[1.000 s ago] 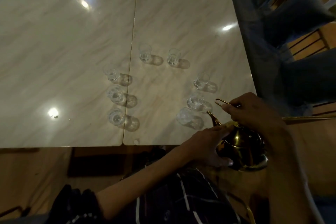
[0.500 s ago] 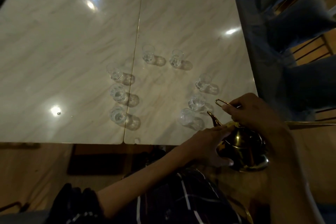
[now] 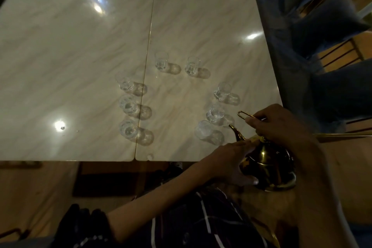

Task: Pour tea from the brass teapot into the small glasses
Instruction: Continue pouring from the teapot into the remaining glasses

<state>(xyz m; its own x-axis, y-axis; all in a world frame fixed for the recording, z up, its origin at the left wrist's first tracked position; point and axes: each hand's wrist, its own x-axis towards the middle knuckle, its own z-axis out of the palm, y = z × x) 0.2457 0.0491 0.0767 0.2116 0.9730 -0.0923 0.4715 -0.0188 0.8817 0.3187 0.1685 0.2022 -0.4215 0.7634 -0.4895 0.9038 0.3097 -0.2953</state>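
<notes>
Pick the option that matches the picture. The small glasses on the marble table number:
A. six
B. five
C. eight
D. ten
C: eight small glasses stand on the marble table: three in a left column, two at the far side, and three in a right column near the spout of the brass teapot.

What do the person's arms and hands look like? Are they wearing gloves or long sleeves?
No gloves. The left hand and right hand are both bare, with no rings or watch showing. Both forearms are bare too, so no long sleeves reach the wrists. The light is dim, so small details may be missed. Below the arms is dark clothing with thin pale stripes.
</notes>
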